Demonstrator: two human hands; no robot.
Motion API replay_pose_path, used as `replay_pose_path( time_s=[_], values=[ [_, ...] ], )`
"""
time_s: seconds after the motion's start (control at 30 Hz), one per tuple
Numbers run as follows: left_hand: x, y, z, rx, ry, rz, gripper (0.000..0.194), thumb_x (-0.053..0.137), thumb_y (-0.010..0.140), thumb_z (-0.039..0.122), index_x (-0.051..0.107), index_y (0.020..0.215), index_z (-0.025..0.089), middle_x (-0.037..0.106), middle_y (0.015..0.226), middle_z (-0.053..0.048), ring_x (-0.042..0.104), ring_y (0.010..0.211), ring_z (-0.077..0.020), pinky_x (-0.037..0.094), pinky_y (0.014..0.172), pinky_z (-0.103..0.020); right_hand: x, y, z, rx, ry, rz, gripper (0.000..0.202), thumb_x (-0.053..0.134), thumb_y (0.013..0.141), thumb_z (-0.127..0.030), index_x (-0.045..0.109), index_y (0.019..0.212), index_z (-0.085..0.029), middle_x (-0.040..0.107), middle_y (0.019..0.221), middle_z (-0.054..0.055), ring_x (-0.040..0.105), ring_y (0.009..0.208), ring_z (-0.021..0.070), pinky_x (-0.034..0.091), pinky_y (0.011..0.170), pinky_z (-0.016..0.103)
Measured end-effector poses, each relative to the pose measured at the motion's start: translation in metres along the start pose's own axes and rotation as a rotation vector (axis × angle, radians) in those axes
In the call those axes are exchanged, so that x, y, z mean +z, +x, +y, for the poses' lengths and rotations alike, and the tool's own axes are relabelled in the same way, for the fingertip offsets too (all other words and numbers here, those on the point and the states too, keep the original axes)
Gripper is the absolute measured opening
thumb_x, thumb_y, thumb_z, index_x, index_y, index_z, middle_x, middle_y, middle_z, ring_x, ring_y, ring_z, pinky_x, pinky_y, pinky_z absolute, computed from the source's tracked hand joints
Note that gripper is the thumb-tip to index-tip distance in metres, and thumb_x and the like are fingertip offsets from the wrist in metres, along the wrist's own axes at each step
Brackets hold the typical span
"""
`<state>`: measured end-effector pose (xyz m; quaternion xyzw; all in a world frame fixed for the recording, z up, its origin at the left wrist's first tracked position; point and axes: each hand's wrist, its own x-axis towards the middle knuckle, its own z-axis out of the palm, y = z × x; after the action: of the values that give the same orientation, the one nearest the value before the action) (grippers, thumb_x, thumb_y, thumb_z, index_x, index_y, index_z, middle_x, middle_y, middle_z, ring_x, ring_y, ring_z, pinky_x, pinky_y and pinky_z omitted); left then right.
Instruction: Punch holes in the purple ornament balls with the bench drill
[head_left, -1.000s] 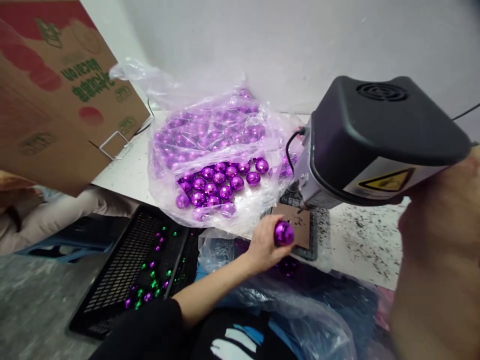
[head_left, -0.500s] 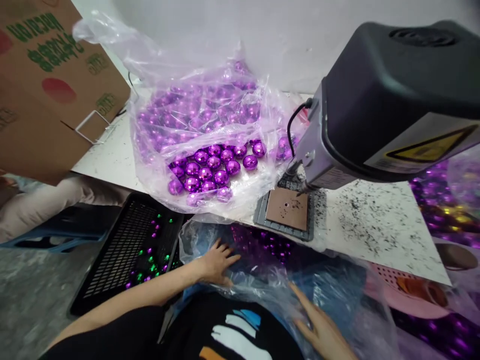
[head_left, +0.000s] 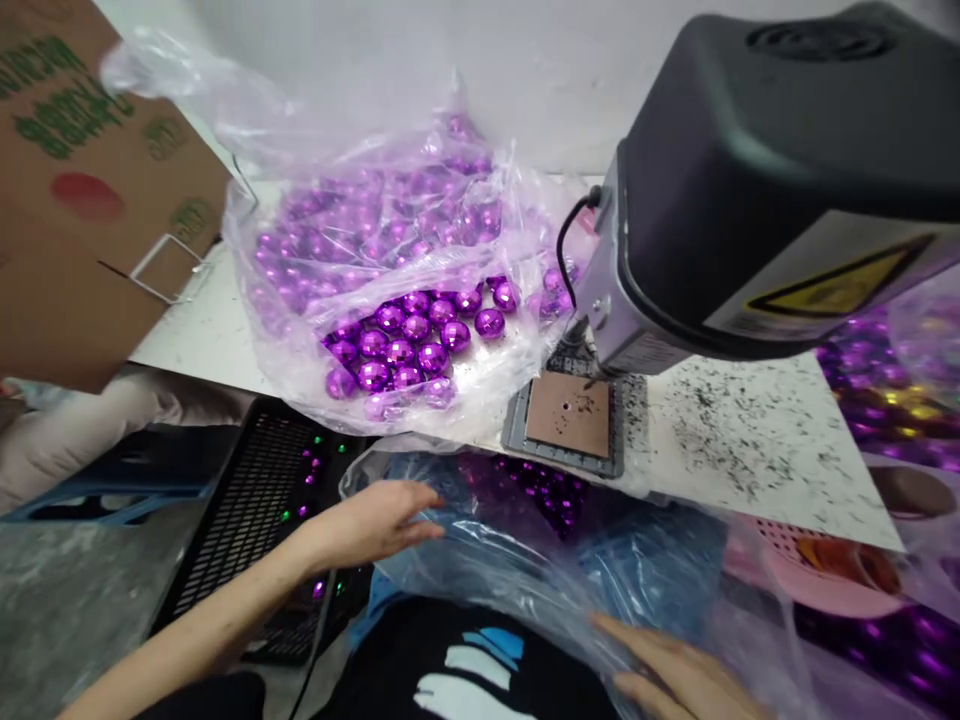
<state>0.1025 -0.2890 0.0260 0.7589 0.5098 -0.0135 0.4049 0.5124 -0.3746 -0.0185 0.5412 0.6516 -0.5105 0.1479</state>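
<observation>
My left hand [head_left: 386, 520] hovers over the left rim of a large clear plastic bag [head_left: 495, 570], its fingers stretched forward and apart. Whether it touches the film I cannot tell. Lower right, my right hand [head_left: 667, 665] lies against the bag with its fingers extended. Faceted purple balls [head_left: 551, 500] show inside this bag, below the table edge. On the table, a second clear bag [head_left: 337, 405] lies with its mouth towards me, full of shiny purple faceted balls [head_left: 431, 357]. Beside it stands a machine base with a square brown plate [head_left: 568, 415] that has a small hole.
A black machine head [head_left: 750, 190] with a warning label overhangs the white table [head_left: 757, 440], which is strewn with dark shavings. A cardboard box [head_left: 97, 230] stands left; a black crate [head_left: 225, 530] with small green and purple balls sits below. A pink basket [head_left: 840, 590] is right. Another person's leg [head_left: 112, 410] shows left.
My left hand has lifted and drawn back leftwards from the bag's inside to its left rim. The right hand has shifted slightly right and down. The view has turned a little.
</observation>
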Motion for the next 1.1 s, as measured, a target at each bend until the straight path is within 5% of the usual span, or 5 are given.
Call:
replay_pose_path(
  time_s=[0.2,0.47,0.7,0.93,1.1],
  values=[
    [-0.048,0.020,-0.001,0.015,0.172,0.714,0.034,0.049,0.100,0.041,0.062,0.125,0.021,0.070,0.114,-0.008,0.063,0.109,-0.0251,0.048,0.097,-0.043,-0.018,0.010,-0.020,-0.271,-0.309,0.372,0.044,0.048,0.092,-0.055,0.062,0.130,-0.036,0.070,0.111,0.005,0.069,0.101,0.0181,0.060,0.083,0.028],
    [0.041,0.043,-0.019,0.190,0.348,0.562,0.039,0.053,0.098,0.032,0.053,0.135,0.019,0.064,0.125,-0.014,0.061,0.110,-0.0269,0.053,0.092,-0.044,-0.043,0.079,-0.168,-0.727,-0.494,0.725,0.049,0.044,0.097,-0.037,0.047,0.145,-0.025,0.054,0.142,0.006,0.050,0.132,0.0182,0.051,0.107,0.036],
    [0.007,0.038,-0.026,0.175,0.284,0.876,0.026,0.048,0.100,0.023,0.060,0.123,0.021,0.066,0.111,-0.010,0.064,0.104,-0.0217,0.055,0.090,-0.037,-0.041,0.160,-0.194,-0.541,-0.613,0.791,0.050,0.050,0.094,-0.035,0.055,0.137,-0.010,0.053,0.141,0.019,0.048,0.133,0.0351,0.047,0.104,0.054],
    [-0.016,0.096,-0.031,0.026,0.446,0.843,0.041,0.065,0.092,0.030,0.059,0.130,0.017,0.064,0.124,-0.016,0.063,0.108,-0.0307,0.053,0.091,-0.045,-0.037,0.118,-0.190,-0.599,-0.583,0.755,0.046,0.049,0.095,-0.036,0.055,0.137,-0.020,0.052,0.144,0.011,0.048,0.135,0.0265,0.046,0.110,0.046],
    [-0.032,0.103,-0.013,0.098,-0.129,1.005,0.043,0.071,0.087,0.039,0.062,0.125,0.021,0.066,0.115,-0.010,0.065,0.096,-0.0227,0.056,0.082,-0.038,-0.068,0.051,-0.157,-0.601,-0.307,0.468,0.044,0.042,0.098,-0.045,0.055,0.137,-0.028,0.061,0.134,0.003,0.057,0.123,0.0153,0.050,0.108,0.036]
  ],
)
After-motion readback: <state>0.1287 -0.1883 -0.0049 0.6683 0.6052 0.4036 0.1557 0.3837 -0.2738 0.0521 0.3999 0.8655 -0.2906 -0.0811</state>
